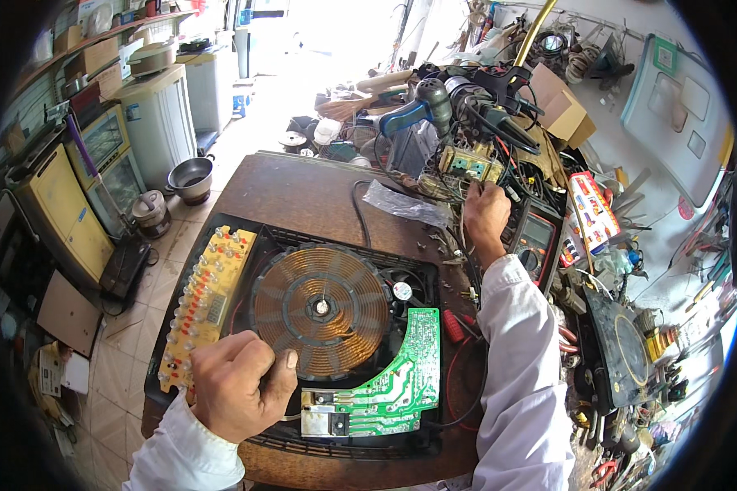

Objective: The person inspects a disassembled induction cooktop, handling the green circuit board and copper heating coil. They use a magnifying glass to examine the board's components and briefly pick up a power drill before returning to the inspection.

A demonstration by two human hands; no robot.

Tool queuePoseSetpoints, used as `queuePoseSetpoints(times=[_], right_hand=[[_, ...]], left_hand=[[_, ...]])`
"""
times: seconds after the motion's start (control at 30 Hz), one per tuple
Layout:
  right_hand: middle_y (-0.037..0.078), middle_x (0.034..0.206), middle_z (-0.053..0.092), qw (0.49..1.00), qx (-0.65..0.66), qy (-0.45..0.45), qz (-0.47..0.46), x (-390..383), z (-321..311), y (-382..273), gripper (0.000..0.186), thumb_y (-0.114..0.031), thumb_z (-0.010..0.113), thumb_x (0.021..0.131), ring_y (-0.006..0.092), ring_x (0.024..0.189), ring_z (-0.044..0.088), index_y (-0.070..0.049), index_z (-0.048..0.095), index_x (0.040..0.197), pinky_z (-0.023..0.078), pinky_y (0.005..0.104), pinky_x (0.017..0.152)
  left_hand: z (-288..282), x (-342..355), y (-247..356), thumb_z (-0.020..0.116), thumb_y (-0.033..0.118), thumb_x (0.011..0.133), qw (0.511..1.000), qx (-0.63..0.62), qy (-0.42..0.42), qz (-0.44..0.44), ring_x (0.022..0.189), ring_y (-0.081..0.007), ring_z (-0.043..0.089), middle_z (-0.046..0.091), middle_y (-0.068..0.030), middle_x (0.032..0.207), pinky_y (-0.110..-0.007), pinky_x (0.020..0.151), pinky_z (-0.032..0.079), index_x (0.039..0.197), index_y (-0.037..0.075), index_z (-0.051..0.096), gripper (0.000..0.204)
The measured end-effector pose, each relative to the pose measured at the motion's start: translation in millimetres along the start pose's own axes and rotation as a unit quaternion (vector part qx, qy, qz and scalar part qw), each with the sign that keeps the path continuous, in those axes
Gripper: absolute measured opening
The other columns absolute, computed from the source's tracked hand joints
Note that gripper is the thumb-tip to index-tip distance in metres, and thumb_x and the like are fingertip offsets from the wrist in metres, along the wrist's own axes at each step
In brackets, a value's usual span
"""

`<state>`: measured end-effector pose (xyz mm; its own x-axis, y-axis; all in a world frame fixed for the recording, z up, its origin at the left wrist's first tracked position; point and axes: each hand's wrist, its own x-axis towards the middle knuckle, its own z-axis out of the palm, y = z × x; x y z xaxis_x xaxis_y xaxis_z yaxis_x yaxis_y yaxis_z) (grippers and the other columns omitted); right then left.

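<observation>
An opened induction cooker (427, 278) lies on the wooden bench, showing its copper coil (295, 295), green circuit board (397, 385), yellow button board (229, 245) and small fan (413, 282). My left hand (241, 380) is closed over its front-left part, between button board and green board; anything inside the fingers is hidden. My right hand (487, 213) is closed at a cluttered socket block (472, 164) at the back right; what it grips is unclear. Right of that hand is a multimeter (536, 241); red test probes (454, 327) lie by the cooker.
A plastic bag (405, 200) lies behind the cooker. Tools and a heat gun (409, 110) crowd the back right; a black cooktop (618, 360) is on the right. Cabinets (65, 213) and a pan (190, 176) line the left floor. A white board (675, 114) stands against the right wall.
</observation>
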<state>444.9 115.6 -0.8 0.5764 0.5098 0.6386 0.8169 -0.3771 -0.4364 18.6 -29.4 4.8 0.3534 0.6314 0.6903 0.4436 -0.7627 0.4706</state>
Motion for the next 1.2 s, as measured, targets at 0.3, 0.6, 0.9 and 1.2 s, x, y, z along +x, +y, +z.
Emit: queuePoseSetpoints(times=[0.3, 0.6, 0.9, 1.2], right_hand=[[0.028, 0.089, 0.070, 0.999, 0.019, 0.011, 0.028, -3, -7, 6, 0.036, -0.035, 0.064, 0.093, 0.0468, 0.086, 0.068, 0.000, 0.071, 0.091, 0.053, 0.0520, 0.078], [0.029, 0.087, 0.069, 0.998, 0.050, 0.024, 0.009, 2, 1, 10, 0.036, -0.034, 0.065, 0.092, 0.0479, 0.087, 0.067, 0.001, 0.072, 0.090, 0.053, 0.0518, 0.081], [0.028, 0.086, 0.070, 0.996, 0.088, 0.014, 0.019, 6, 5, 17, 0.035, -0.033, 0.066, 0.091, 0.0464, 0.083, 0.068, 0.002, 0.072, 0.089, 0.054, 0.0505, 0.077], [0.027, 0.084, 0.070, 0.998, -0.041, 0.018, -0.041, 10, 4, 6, 0.032, -0.030, 0.067, 0.090, 0.0454, 0.082, 0.070, 0.001, 0.070, 0.084, 0.056, 0.0518, 0.076]], left_hand=[[0, -1, -1, 0.076, 0.005, 0.078, 1.000, 0.005, 0.003, 0.007, 0.043, -0.0224, 0.046, 0.046, -0.0073, 0.055, -0.036, 0.039, 0.032, 0.063, 0.005, 0.047, 0.033], [0, -2, 4, 0.070, 0.008, 0.088, 1.000, -0.007, -0.006, -0.019, 0.046, -0.0226, 0.042, 0.039, -0.0081, 0.056, -0.037, 0.045, 0.029, 0.064, 0.002, 0.041, 0.038], [2, -2, 5, 0.070, 0.005, 0.084, 1.000, -0.004, -0.002, -0.029, 0.047, -0.0224, 0.042, 0.040, -0.0077, 0.056, -0.037, 0.045, 0.029, 0.063, 0.003, 0.039, 0.037], [0, -2, 1, 0.074, 0.005, 0.081, 1.000, 0.006, -0.008, 0.006, 0.043, -0.0247, 0.045, 0.044, -0.0082, 0.054, -0.037, 0.040, 0.030, 0.063, 0.005, 0.044, 0.035]])
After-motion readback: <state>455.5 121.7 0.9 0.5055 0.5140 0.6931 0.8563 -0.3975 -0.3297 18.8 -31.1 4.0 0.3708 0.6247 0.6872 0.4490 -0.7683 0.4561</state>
